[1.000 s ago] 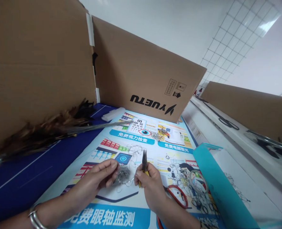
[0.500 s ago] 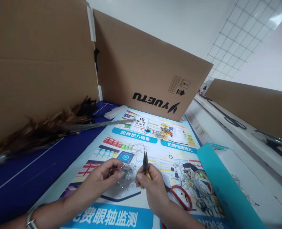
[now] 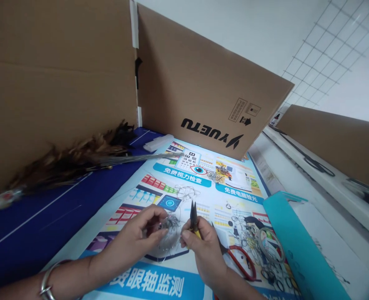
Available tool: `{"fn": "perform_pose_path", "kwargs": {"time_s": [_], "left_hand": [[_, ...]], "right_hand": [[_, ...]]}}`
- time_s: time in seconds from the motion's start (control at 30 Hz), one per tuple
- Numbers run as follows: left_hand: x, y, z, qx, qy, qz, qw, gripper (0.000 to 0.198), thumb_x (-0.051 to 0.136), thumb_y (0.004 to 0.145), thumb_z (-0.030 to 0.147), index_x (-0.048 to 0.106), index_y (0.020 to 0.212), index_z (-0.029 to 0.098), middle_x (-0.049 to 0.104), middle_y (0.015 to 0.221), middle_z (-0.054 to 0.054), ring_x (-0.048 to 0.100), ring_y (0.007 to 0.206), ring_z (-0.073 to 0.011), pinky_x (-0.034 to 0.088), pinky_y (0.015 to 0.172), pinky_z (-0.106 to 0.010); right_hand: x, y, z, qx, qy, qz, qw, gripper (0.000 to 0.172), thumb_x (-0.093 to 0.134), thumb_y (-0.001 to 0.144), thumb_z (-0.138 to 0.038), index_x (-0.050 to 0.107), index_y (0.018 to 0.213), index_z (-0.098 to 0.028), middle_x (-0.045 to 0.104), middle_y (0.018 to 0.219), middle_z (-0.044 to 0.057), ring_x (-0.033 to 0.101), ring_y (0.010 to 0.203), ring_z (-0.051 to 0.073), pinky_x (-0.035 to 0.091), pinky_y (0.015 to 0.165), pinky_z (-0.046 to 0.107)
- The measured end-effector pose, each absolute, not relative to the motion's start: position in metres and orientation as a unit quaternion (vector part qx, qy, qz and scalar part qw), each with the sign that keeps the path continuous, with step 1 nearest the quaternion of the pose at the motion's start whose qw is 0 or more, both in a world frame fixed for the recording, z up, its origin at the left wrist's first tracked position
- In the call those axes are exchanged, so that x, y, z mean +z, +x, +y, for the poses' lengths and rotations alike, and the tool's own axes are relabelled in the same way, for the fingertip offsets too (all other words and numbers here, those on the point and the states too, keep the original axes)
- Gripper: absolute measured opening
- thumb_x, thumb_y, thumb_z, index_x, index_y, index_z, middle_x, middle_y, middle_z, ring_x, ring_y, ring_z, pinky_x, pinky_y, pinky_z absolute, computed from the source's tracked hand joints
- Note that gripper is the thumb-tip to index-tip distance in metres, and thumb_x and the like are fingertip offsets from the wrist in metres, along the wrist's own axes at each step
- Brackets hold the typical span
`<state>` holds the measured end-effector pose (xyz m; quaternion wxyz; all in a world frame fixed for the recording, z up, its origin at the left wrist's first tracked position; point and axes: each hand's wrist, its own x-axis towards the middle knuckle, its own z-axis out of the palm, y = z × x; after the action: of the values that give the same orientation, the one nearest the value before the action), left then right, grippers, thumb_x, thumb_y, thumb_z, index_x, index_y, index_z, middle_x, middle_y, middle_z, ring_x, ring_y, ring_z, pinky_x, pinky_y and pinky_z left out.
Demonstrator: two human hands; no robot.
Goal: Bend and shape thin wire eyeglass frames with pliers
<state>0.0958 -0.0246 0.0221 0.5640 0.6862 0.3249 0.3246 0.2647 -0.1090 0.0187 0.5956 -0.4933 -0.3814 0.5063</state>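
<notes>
The wire tangle (image 3: 171, 230) is over the near middle of the printed sheet (image 3: 200, 192), at the fingers of the left hand (image 3: 143, 231), whose grip I cannot tell. Just right of it, the right hand (image 3: 203, 243) is closed around yellow-handled pliers (image 3: 193, 216), tips pointing far. Red-handled scissors (image 3: 249, 259) lie farther right, and feathers (image 3: 75, 160) lie far left.
</notes>
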Motion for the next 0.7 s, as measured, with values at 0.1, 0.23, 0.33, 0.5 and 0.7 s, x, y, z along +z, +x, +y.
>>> {"fn": "perform_pose_path", "kwargs": {"time_s": [0.1, 0.23, 0.33, 0.5, 0.7], "left_hand": [[0.0258, 0.0963, -0.0262, 0.303, 0.663, 0.312, 0.61, 0.015, 0.058, 0.076, 0.021, 0.051, 0.09, 0.021, 0.05, 0.08, 0.001, 0.048, 0.072, -0.015, 0.041, 0.067, -0.027], [0.03, 0.0978, -0.0261, 0.289, 0.625, 0.298, 0.661, 0.028, 0.061, 0.075, 0.02, 0.049, 0.1, 0.022, 0.05, 0.077, 0.003, 0.047, 0.071, -0.0138, 0.041, 0.067, -0.027], [0.0305, 0.0974, -0.0255, 0.279, 0.614, 0.28, 0.683, 0.033, 0.063, 0.076, 0.02, 0.047, 0.105, 0.023, 0.052, 0.075, 0.004, 0.047, 0.069, -0.0127, 0.041, 0.066, -0.026], [0.0267, 0.0947, -0.0245, 0.257, 0.574, 0.238, 0.74, 0.043, 0.067, 0.073, 0.021, 0.044, 0.11, 0.024, 0.052, 0.076, 0.005, 0.048, 0.067, -0.0118, 0.04, 0.061, -0.024], [0.0231, 0.0945, -0.0233, 0.251, 0.561, 0.196, 0.764, 0.048, 0.069, 0.07, 0.015, 0.046, 0.11, 0.024, 0.053, 0.076, 0.005, 0.05, 0.068, -0.0115, 0.042, 0.061, -0.023]], "right_hand": [[0.0188, 0.2645, -0.1094, 0.505, -0.499, -0.379, 0.594, 0.015, 0.067, 0.076, -0.025, 0.059, 0.084, -0.016, 0.056, 0.071, -0.001, 0.049, 0.061, 0.011, 0.038, 0.06, 0.025], [0.0192, 0.2646, -0.1089, 0.507, -0.496, -0.379, 0.594, 0.014, 0.067, 0.076, -0.024, 0.059, 0.084, -0.016, 0.056, 0.071, -0.001, 0.049, 0.061, 0.011, 0.038, 0.061, 0.025], [0.0194, 0.2644, -0.1083, 0.512, -0.492, -0.377, 0.595, 0.014, 0.067, 0.077, -0.024, 0.059, 0.085, -0.016, 0.056, 0.071, -0.001, 0.048, 0.062, 0.011, 0.038, 0.061, 0.025], [0.0218, 0.2632, -0.1082, 0.517, -0.494, -0.368, 0.595, 0.015, 0.067, 0.076, -0.024, 0.059, 0.085, -0.016, 0.055, 0.073, -0.001, 0.048, 0.062, 0.011, 0.039, 0.061, 0.025], [0.022, 0.2629, -0.1085, 0.518, -0.495, -0.361, 0.596, 0.015, 0.068, 0.076, -0.025, 0.059, 0.084, -0.017, 0.055, 0.072, -0.002, 0.048, 0.063, 0.011, 0.039, 0.061, 0.024]]}}
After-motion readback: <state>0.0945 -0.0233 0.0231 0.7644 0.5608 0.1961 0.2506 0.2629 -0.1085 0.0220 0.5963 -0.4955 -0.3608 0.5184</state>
